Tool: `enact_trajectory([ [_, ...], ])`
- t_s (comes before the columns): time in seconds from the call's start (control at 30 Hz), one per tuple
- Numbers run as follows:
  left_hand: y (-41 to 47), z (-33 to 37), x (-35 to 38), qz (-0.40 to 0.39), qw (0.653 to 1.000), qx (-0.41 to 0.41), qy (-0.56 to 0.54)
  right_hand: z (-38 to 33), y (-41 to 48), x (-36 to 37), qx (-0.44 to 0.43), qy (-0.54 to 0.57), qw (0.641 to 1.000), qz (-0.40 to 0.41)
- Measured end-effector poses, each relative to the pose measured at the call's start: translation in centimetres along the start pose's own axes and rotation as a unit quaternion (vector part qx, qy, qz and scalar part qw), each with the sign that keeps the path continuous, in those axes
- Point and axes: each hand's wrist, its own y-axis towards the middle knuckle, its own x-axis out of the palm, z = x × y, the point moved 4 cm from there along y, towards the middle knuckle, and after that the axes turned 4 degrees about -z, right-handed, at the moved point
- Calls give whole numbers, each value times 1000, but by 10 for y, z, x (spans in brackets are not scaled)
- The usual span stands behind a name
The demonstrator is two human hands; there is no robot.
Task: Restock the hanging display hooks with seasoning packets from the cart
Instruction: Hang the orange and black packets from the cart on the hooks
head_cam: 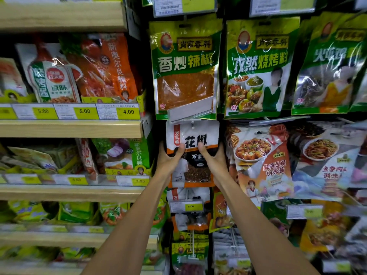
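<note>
Both hands are raised to the hanging display and hold one white, orange and black packet [195, 135] by its side edges. The left hand [170, 158] grips the left edge and the right hand [214, 158] the right edge, each with its thumb pressed on the front and fingers curled behind. The packet's top sits at a hook [192, 125], whose pale tip shows in front of the upper edge; whether it passes through the hole cannot be told. A clear label holder [191, 110] is tilted up just above the hook, lying across the bottom of a green chili packet [185, 66] that hangs directly overhead. To the right of that hangs a green barbecue packet [258, 66], then a third green packet [333, 62]. Just beside the right hand, a tofu sauce packet [262, 161] crowds the held packet's right edge. Below the hands hang more packets of the same kind behind a yellow price tag [186, 206]. To the left run wooden shelves [69, 129] packed with bags, among them an orange marinade bag [103, 64], with yellow shelf tags [127, 111] along the fronts.
</note>
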Motion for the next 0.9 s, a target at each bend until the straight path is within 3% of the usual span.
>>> enact_trajectory([
  [0.43, -18, 4, -3, -3, 1000, 8, 3, -9, -23, -4, -30, -35, 999, 26],
  [0.57, -18, 6, -2, 29, 999, -3, 45, -16, -29, -3, -35, -63, 996, 49],
  [0.7, -52, 12, -6, 112, 984, 75, 118, -18, -56, -3, -61, -138, 985, 81],
  [0.8, -81, 20, -8, 179, 936, 194, 232, -21, -82, -9, -77, -163, 978, 110],
  [0.9, -98, 30, 3, 176, 898, 301, 269, -28, -103, -28, -105, -155, 973, 135],
])
